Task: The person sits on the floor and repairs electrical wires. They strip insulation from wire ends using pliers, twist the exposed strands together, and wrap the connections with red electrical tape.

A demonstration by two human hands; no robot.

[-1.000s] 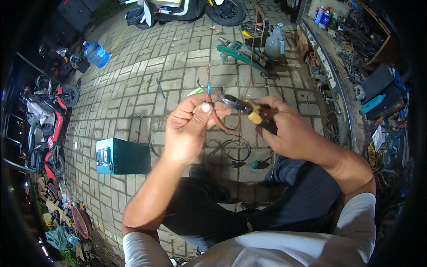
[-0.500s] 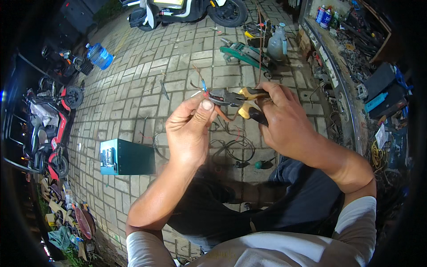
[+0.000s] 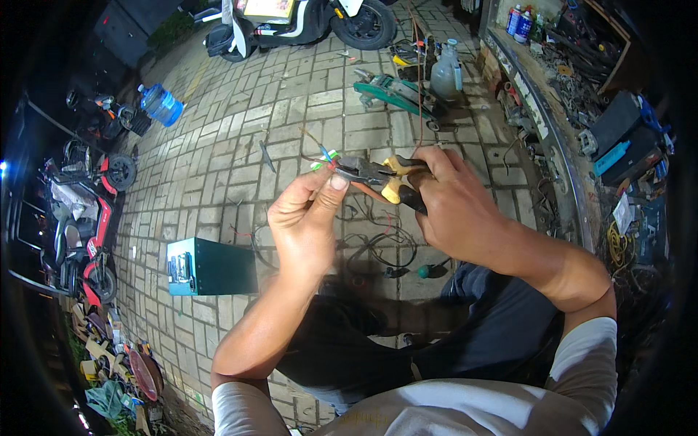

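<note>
Above brick paving (image 3: 225, 156), my left hand (image 3: 302, 211) pinches an orange cable (image 3: 371, 192) between thumb and fingers, thin wires (image 3: 324, 152) spreading from its end. My right hand (image 3: 456, 192) grips yellow-and-black pliers (image 3: 376, 173), their jaws at the cable beside my thumb. A green box (image 3: 222, 267) stands lower left.

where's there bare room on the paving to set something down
One patch lies between the blue bottle and the teal box; another, mostly bare, between the white scooter, dark strip and green jack. It's crowded below the pliers, where black cable lies coiled, along the right-hand ledge, and at the lower-left heap.
</note>
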